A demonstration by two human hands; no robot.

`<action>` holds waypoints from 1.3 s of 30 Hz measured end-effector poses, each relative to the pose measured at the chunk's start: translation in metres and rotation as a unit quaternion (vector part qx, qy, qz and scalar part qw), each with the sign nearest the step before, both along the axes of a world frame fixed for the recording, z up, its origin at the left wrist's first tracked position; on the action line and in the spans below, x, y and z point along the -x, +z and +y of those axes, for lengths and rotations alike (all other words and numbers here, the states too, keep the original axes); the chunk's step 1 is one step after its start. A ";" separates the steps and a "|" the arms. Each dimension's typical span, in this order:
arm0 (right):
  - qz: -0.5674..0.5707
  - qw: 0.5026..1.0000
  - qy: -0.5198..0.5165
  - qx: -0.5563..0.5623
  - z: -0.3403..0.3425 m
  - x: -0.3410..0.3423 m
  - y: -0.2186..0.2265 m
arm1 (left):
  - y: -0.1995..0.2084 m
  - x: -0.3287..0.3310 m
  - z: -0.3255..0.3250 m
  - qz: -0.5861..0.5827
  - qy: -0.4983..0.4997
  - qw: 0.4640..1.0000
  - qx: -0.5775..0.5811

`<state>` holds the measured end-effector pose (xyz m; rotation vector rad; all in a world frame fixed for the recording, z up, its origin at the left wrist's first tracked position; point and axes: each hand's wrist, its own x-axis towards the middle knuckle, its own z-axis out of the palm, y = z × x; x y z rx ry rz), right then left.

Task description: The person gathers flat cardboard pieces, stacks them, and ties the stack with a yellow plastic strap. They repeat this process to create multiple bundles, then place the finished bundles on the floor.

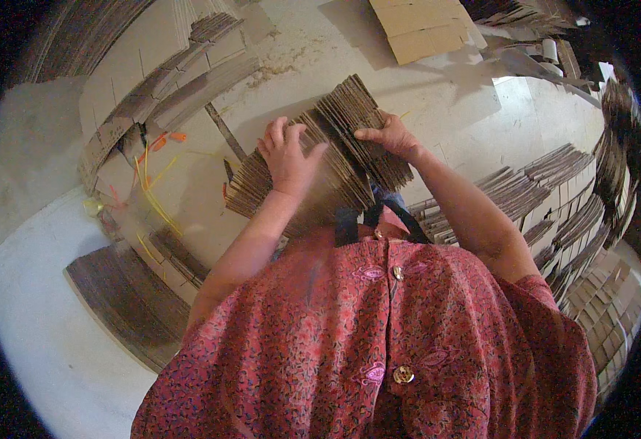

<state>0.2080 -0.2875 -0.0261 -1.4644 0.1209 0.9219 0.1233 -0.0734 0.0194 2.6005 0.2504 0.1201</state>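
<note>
In front of my body stands a row of flat brown cardboard pieces (327, 175), set on edge and packed close. A dark gap runs between them and a second bundle of cardboard pieces (353, 110) on the right. My right hand (390, 137) grips that bundle at its right side, the thumb lying over the upper edges and the other fingers mostly hidden. Above the left row is my left hand (287, 161), its fingers spread and slightly curled with nothing between them. Whether its palm touches the cardboard cannot be made out.
Yellow straps (152, 194) and an orange piece (178, 137) lie at the left. Long stacks of cardboard (123, 300) stand at lower left, others (167, 91) at upper left and more (547, 190) at the right. A flat cardboard sheet (426, 29) lies at the far side.
</note>
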 end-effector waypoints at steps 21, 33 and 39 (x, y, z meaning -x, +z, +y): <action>0.000 1.000 0.004 0.012 -0.002 0.000 -0.002 | 0.010 -0.008 -0.003 0.016 -0.056 0.995 -0.086; 0.021 0.999 0.003 0.030 -0.001 -0.001 0.002 | 0.005 -0.017 -0.016 0.014 -0.014 0.999 -0.042; 0.031 0.999 0.007 0.040 -0.002 -0.001 0.006 | 0.015 -0.025 -0.023 0.015 -0.121 0.986 -0.114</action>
